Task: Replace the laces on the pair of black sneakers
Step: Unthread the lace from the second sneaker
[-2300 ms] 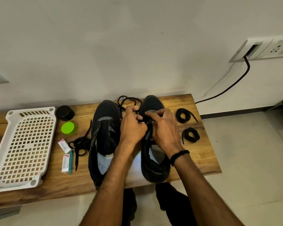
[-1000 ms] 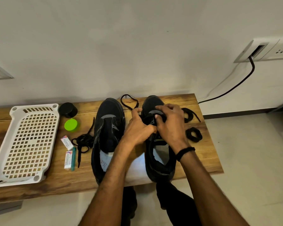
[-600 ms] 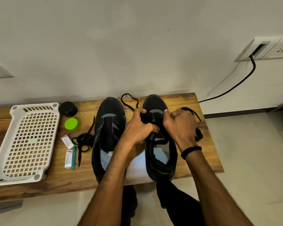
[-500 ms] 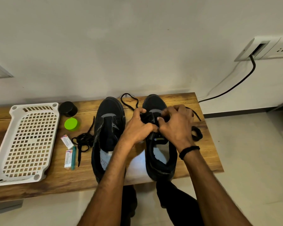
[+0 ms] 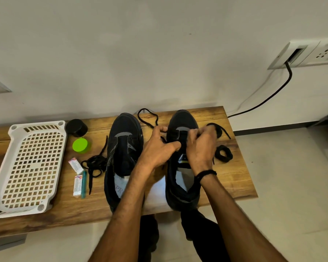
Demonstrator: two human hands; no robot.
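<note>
Both black sneakers stand side by side, toes pointing away, in the middle of the wooden table (image 5: 235, 176). The sneaker on the left of the frame (image 5: 124, 157) shows bare eyelets and an open tongue, and a loose tangle of lace (image 5: 94, 164) lies just beside it, so its old lace looks to be already out.

Work is now on the sneaker on the right of the frame (image 5: 182, 119). The left hand (image 5: 157, 148) has its fingers curled and pinches a black lace (image 5: 157, 118) at the front of the tongue. The slack of that lace loops away toward the upper centre of the table. The right hand (image 5: 201, 146) has its fingers bent in over the front eyelets and grips there, though whether it holds the lace or the edge of the shoe I cannot tell.

Two coiled laces sit at the right edge of the table, one (image 5: 223, 154) in plain view and the other (image 5: 219, 129) partly hidden behind the right hand. They appear unused, so the lace in hand is probably the old one coming out, though that is not certain.

By that reading the task is in its first half. One sneaker is stripped and the second nearly so. Threading fresh laces through both sneakers is all yet to do.
</note>
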